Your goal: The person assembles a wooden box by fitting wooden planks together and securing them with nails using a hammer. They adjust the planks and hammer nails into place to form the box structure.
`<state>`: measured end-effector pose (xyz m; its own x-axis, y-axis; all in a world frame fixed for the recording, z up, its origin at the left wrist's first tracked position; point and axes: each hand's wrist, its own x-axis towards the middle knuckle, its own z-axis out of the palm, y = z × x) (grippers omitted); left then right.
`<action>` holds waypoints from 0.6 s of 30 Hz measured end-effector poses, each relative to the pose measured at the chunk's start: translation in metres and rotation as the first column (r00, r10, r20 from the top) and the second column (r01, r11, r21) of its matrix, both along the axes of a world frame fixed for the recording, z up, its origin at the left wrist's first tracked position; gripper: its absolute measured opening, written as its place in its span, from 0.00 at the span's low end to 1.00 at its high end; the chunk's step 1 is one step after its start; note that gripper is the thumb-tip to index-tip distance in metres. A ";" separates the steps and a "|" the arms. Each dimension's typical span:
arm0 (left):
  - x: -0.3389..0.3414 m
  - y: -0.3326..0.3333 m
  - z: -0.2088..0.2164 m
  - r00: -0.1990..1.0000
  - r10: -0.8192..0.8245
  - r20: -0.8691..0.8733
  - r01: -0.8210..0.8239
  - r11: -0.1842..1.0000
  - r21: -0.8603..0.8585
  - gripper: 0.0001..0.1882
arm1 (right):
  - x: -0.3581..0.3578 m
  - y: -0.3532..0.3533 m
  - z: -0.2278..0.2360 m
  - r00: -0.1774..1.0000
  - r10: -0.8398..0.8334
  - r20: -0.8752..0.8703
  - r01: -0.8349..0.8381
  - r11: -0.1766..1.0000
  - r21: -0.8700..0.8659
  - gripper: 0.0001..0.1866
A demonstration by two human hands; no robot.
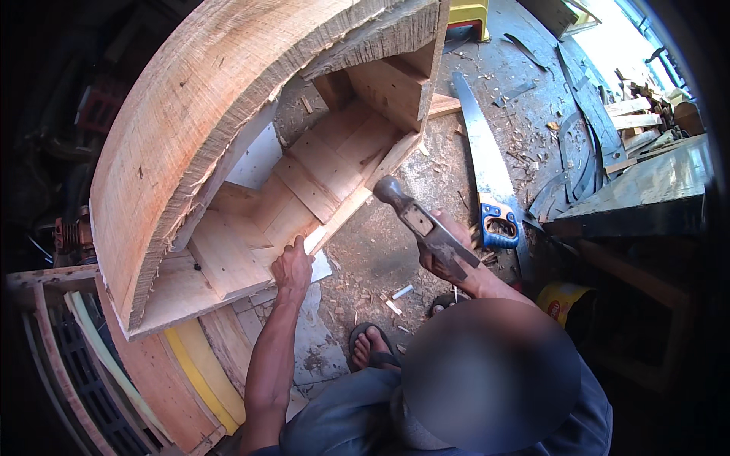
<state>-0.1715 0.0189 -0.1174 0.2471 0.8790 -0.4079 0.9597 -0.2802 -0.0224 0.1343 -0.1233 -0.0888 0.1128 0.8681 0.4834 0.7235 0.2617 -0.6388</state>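
My right hand (pixel 448 240) grips a hammer (pixel 417 217), held up in the air to the right of a wooden frame. The hammer's steel head is toward me, and its handle is mostly hidden. My left hand (pixel 292 266) rests at the near edge of the frame's lower boards (pixel 296 194). Its fingers are closed together there; whether they pinch something small is hidden. The frame has a large curved wooden panel (pixel 190 99) with a rough sawn edge, standing over joined planks. A blurred patch covers the lower middle, including part of my right arm.
A handsaw (pixel 487 163) with a blue-edged handle lies on the floor at right, among shavings and dark strips (pixel 585 144). Wood scraps (pixel 639 114) are heaped at far right, above a dark-edged bench (pixel 631 197). Curved wooden and yellow pieces (pixel 201 372) stand lower left. My sandalled foot (pixel 372 346) is below.
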 end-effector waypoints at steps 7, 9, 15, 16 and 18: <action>-0.021 -0.008 -0.011 0.999 0.037 0.027 -0.038 0.999 0.016 0.24 | -0.024 0.048 0.014 0.990 -0.001 0.142 0.080 0.830 -0.551 0.19; -0.010 0.002 -0.006 0.998 0.024 0.063 -0.027 0.999 0.045 0.24 | -0.011 0.036 -0.026 0.996 -0.080 0.032 0.086 0.903 -0.420 0.17; -0.006 0.004 -0.010 0.999 0.012 0.032 -0.014 0.999 0.047 0.26 | -0.021 0.048 -0.006 0.996 -0.010 0.089 0.069 0.711 -0.700 0.12; -0.015 -0.003 -0.014 1.000 0.012 0.017 -0.012 1.000 0.002 0.27 | -0.041 0.026 -0.006 0.999 -0.043 0.013 0.039 0.712 -0.701 0.12; -0.011 0.009 -0.011 0.999 0.023 0.023 -0.024 0.999 0.028 0.27 | -0.042 0.011 -0.005 0.996 -0.087 -0.029 0.048 0.765 -0.642 0.13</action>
